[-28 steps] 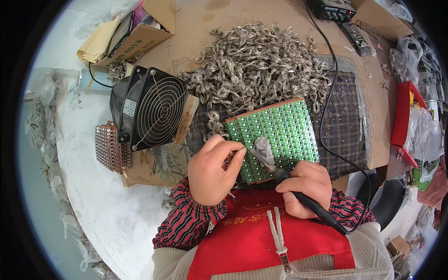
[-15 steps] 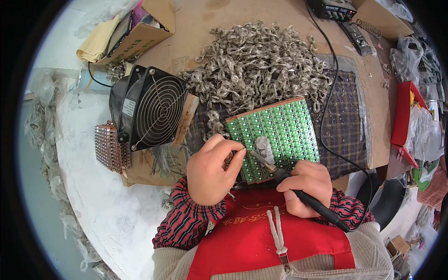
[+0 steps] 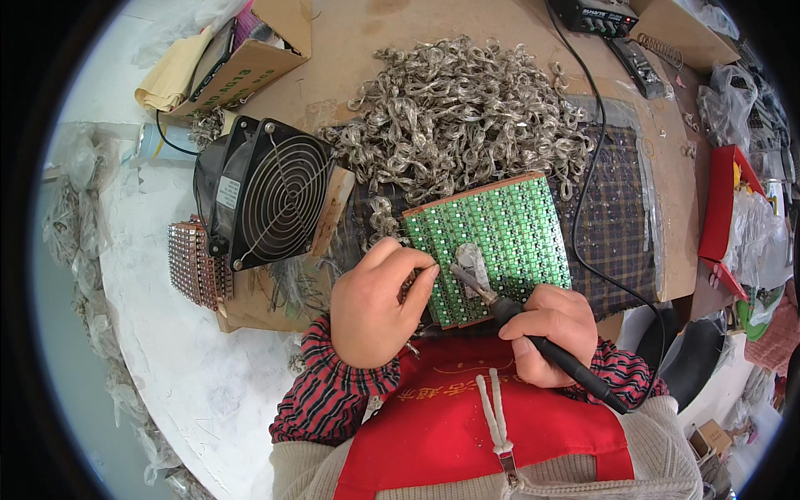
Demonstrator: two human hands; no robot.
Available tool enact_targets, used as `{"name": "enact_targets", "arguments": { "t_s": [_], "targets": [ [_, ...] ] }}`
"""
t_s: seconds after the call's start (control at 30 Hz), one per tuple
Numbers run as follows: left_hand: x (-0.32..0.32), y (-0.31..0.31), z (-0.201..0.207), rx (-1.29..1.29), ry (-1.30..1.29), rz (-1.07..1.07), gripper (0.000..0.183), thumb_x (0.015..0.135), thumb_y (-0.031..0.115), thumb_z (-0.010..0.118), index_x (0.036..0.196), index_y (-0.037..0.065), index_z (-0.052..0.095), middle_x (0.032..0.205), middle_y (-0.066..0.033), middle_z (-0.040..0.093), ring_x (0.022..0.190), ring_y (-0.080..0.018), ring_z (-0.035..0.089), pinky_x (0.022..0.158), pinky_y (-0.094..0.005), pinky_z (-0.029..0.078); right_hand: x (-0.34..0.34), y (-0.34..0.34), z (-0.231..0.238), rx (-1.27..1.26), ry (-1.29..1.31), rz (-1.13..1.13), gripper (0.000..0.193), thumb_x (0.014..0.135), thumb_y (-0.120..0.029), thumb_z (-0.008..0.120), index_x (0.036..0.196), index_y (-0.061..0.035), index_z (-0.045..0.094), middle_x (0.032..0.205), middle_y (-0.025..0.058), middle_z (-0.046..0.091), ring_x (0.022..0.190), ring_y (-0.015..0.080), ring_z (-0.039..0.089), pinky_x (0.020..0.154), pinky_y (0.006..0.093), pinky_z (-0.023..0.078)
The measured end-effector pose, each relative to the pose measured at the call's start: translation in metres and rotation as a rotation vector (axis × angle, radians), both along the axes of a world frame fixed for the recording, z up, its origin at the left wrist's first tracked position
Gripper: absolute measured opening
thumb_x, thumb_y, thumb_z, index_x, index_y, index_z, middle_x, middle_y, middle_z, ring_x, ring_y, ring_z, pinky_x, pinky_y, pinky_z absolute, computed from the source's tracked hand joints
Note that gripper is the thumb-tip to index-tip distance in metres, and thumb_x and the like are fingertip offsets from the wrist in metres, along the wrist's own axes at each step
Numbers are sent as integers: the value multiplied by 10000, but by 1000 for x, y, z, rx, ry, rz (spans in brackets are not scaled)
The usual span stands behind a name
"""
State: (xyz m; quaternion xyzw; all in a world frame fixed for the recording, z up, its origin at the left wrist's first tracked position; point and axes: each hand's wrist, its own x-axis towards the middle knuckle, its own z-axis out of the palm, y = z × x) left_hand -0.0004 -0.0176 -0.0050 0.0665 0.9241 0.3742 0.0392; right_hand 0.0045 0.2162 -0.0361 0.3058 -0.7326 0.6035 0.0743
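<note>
A green circuit board panel [image 3: 517, 225], covered in rows of small parts, lies tilted in front of me. My right hand [image 3: 554, 329] is closed round the black handle of a soldering iron [image 3: 569, 365], its metal tip over the board. At the board's left edge my left hand [image 3: 375, 304] pinches thumb and forefinger together. A bundle of thin wire shows partly between its fingers and below them; the pinched end is too small to make out. Beside the iron's tip, a greyish lump [image 3: 472, 260] sits on the board.
A big heap of looped wire bundles [image 3: 467, 117] lies behind the board, on a checked cloth [image 3: 612, 225]. A black fan [image 3: 283, 196] stands left, beside stacked boards [image 3: 196, 262]. The iron's cord [image 3: 596, 108] runs along the right. A red box [image 3: 723, 204] holds plastic bags.
The soldering iron's tip has shifted slightly up and right, a little farther from my left fingertips. My left hand has barely moved and keeps its pinch.
</note>
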Motion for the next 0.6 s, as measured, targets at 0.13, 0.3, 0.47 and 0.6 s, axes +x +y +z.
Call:
{"name": "enact_targets", "arguments": {
  "t_s": [0.13,0.3,0.47,0.6],
  "targets": [
    [-4,-2,5,-83,23,-71,54,903,52,730,937,26,696,818,-77,572,577,-182,561,540,-318,437,-1,-1,0,-4,-5,10,193,714,-54,716,906,-69,700,637,59,523,511,228,534,446,351,408],
    [-8,-2,10,-182,29,-129,68,895,84,730,920,40,684,843,-100,586,643,-282,616,583,-386,476,-2,-4,1,8,-15,17,189,716,-57,719,903,-71,697,647,61,522,521,236,540,453,359,418],
    [-12,-2,15,-234,15,-177,68,902,102,708,915,54,662,846,-113,572,698,-339,620,614,-427,484,-4,-4,4,32,-30,23,200,697,-42,722,891,-76,692,654,61,516,528,240,543,455,363,421],
    [-17,-4,16,-256,53,-238,82,892,106,703,895,70,629,848,-112,543,686,-353,612,596,-448,489,-4,-4,4,30,-29,25,197,695,-40,719,887,-76,689,655,63,515,528,243,540,455,364,420]
  ]
}}
